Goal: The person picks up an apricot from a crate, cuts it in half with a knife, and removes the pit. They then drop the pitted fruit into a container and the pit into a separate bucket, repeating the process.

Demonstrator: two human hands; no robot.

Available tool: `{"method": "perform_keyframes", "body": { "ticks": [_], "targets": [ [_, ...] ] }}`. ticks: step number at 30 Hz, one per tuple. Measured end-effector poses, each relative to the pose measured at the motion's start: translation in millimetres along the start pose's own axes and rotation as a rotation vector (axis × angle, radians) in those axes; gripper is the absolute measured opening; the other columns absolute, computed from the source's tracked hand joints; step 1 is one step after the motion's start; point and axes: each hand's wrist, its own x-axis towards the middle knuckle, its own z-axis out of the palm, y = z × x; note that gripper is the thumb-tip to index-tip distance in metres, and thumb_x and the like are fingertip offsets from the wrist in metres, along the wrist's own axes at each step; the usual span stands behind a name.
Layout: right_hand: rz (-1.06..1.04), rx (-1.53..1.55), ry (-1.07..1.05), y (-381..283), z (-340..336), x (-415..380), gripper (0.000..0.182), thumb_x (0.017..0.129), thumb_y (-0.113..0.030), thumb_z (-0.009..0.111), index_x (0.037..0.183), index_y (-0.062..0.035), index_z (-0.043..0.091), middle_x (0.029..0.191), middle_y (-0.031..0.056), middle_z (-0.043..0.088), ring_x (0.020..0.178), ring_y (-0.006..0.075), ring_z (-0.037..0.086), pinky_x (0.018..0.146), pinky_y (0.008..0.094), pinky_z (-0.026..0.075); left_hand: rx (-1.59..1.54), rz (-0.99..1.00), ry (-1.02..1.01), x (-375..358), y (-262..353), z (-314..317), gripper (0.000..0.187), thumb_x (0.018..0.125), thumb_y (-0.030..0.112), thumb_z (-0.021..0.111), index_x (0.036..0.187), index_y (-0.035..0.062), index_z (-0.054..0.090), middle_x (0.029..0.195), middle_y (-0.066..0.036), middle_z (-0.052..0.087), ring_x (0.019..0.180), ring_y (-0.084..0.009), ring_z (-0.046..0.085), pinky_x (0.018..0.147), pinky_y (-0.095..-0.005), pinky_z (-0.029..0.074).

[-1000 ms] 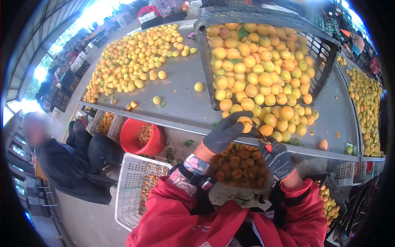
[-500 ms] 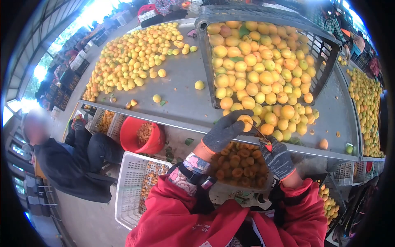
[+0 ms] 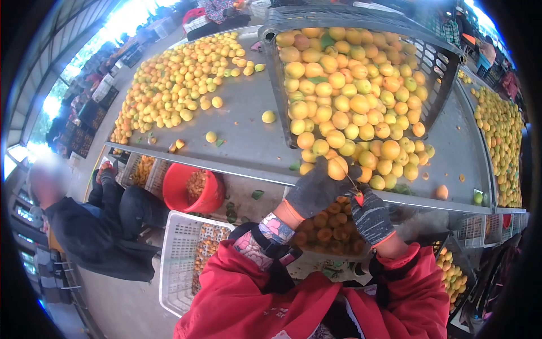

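In my gloved left hand [image 3: 314, 189] is a yellow-orange apricot [image 3: 337, 168], pinched between the fingers near the table's edge. My right hand [image 3: 372, 217], in a grey glove, is closed round a small red-handled knife [image 3: 359, 198]. Its thin metal blade points up to the apricot's right side. Just beyond both hands, loose apricots [image 3: 390, 150] spill out of a tipped black crate [image 3: 446, 85]. Under the hands, below the table edge, halved apricots [image 3: 333, 223] fill a container partly hidden by my arms.
A large heap of apricots [image 3: 175, 79] covers the left of the metal table [image 3: 243, 124]. Below stand a red bucket [image 3: 212, 195] and a white basket [image 3: 169, 271] with apricot pieces. A seated person [image 3: 101, 237] works at the left. More apricots [image 3: 497, 147] lie far right.
My left hand has turned, showing more of its back, and the apricot sits slightly lower in view. My right hand with the knife has shifted a little left. The view has moved slightly.
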Motion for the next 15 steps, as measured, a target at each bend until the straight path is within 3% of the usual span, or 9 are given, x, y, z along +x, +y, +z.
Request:
{"method": "perform_keyframes", "body": {
  "ticks": [2, 3, 7, 10, 15],
  "targets": [
    [-0.009, -0.015, -0.018, 1, -3, 1, 0.036, 0.089, -0.021, 0.061, 0.115, 0.0053, 0.058, 0.085, 0.0278, 0.065, 0.08, 0.044, 0.064, 0.07, 0.049, 0.052, 0.421, 0.006, 0.046, -1, -2, -6, 0.049, 0.105, 0.037, 0.042, 0.138, -0.0001, 0.045, 0.13, -0.012, 0.056, 0.117, -0.0209, 0.055, 0.104, -0.0341, 0.045],
    [-0.035, -0.027, -0.011, 4, -5, 2, 0.035, 0.09, -0.021, 0.061, 0.113, 0.0052, 0.058, 0.084, 0.0276, 0.065, 0.079, 0.044, 0.064, 0.07, 0.0492, 0.052, 0.457, -0.034, 0.076, 0, -2, -10, 0.048, 0.105, 0.035, 0.042, 0.138, 0.0, 0.045, 0.129, -0.01, 0.056, 0.115, -0.0182, 0.055, 0.103, -0.0319, 0.045],
    [-0.038, -0.066, -0.001, -5, -13, 4, 0.03, 0.091, -0.023, 0.059, 0.105, 0.0043, 0.06, 0.08, 0.0261, 0.064, 0.076, 0.0437, 0.063, 0.068, 0.0498, 0.051, 0.062, -0.078, 0.114, -1, 46, 15, 0.045, 0.105, 0.03, 0.045, 0.138, -0.0005, 0.046, 0.125, -0.006, 0.057, 0.111, -0.0113, 0.054, 0.097, -0.0274, 0.047],
    [-0.05, -0.071, -0.004, -3, -11, 5, 0.027, 0.092, -0.023, 0.058, 0.102, 0.0023, 0.06, 0.078, 0.0251, 0.064, 0.074, 0.0435, 0.063, 0.067, 0.0503, 0.05, 0.143, -0.095, 0.1, 0, 37, 10, 0.043, 0.104, 0.029, 0.047, 0.136, -0.0008, 0.048, 0.124, -0.006, 0.057, 0.112, -0.0113, 0.054, 0.094, -0.0296, 0.048],
    [0.035, -0.043, -0.031, -10, -5, 2, 0.029, 0.09, -0.021, 0.061, 0.105, 0.004, 0.06, 0.081, 0.0255, 0.064, 0.076, 0.0441, 0.063, 0.067, 0.0486, 0.05, 0.302, -0.062, 0.046, 1, 18, -4, 0.042, 0.103, 0.031, 0.05, 0.13, -0.0006, 0.05, 0.124, -0.011, 0.058, 0.114, -0.0194, 0.056, 0.096, -0.0353, 0.049]
  ]
}}
